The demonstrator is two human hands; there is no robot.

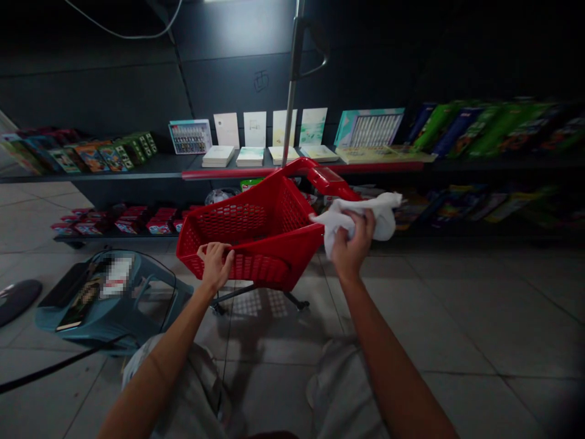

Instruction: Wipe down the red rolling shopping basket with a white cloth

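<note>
A small red shopping cart [274, 259] with perforated basket walls stands on the tiled floor in front of me. On its near rim, toward the left end, rests my left hand [214, 265], its fingers hooked over the edge and its thumb on the near side. A bunched white cloth [384, 213] is in the grip of my right hand [354, 244], just right of the cart's handle [326, 180]. Part of the cloth hangs below the hand and its left tip reaches the basket's corner. The basket's floor is mostly hidden by the near wall.
Behind the cart runs a dark shelf [155, 167] with books [218, 155], boxes [109, 157] and green and blue packs [457, 128]. A metal pole [289, 110] rises behind the basket. At left, a blue-grey stool [105, 317] carries a phone and a dark case; a black strap [59, 369] crosses nearby.
</note>
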